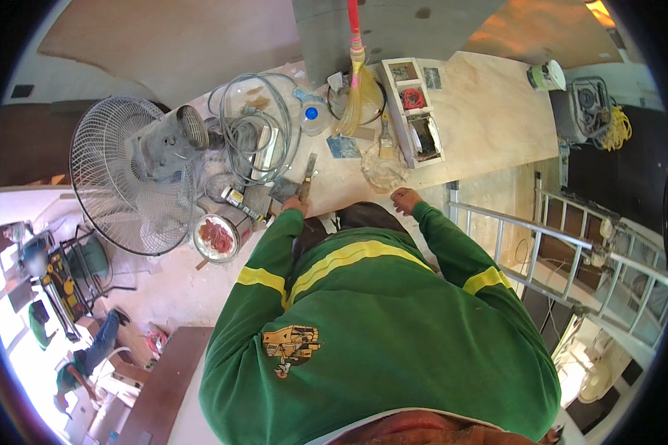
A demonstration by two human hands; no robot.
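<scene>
My left hand (295, 205) is closed around the handle of a putty knife (309, 167), its flat blade pointing away from me over the table edge. To the right, my right hand (406, 199) hovers by the same edge with its fingers curled together; whether anything small is in them is hidden. Beyond it, a paintbrush (386, 144) lies against a dusty, crumpled round piece (384, 170) that looks like plastic. Left of my left hand are a cartridge tube (245, 205) and an open can of reddish paste (217, 238).
A large dusty fan (132, 176) and coiled grey hose (254, 130) crowd the left. Ahead are a blue-capped jug (313, 119), a broom (358, 89) and a divided white box (412, 111). A metal ladder (527, 233) stands right. Another person (89, 360) is far lower left.
</scene>
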